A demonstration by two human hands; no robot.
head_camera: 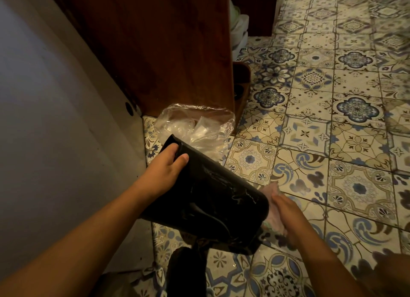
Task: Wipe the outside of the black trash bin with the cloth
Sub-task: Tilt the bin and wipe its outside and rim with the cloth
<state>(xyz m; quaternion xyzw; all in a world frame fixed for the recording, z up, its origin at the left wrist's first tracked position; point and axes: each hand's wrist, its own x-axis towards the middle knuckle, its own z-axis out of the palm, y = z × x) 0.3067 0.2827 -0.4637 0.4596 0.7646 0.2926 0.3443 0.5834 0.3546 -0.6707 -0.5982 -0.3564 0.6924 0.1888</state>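
The black trash bin (213, 199) is lifted off the floor and tipped, its open end pointing away from me and its glossy base toward me. My left hand (168, 166) grips the bin's rim, fingers curled inside and thumb on the outer wall. My right hand (286, 217) presses a pale pinkish cloth (274, 210) against the bin's right side near its base. Part of the cloth is hidden behind the bin and under my hand.
A clear plastic bag (195, 123) lies on the patterned tile floor (332, 141) just beyond the bin. A dark wooden cabinet (155, 48) stands ahead, with a pale wall (44, 119) on the left. A dark object (186, 272) sits low near my legs.
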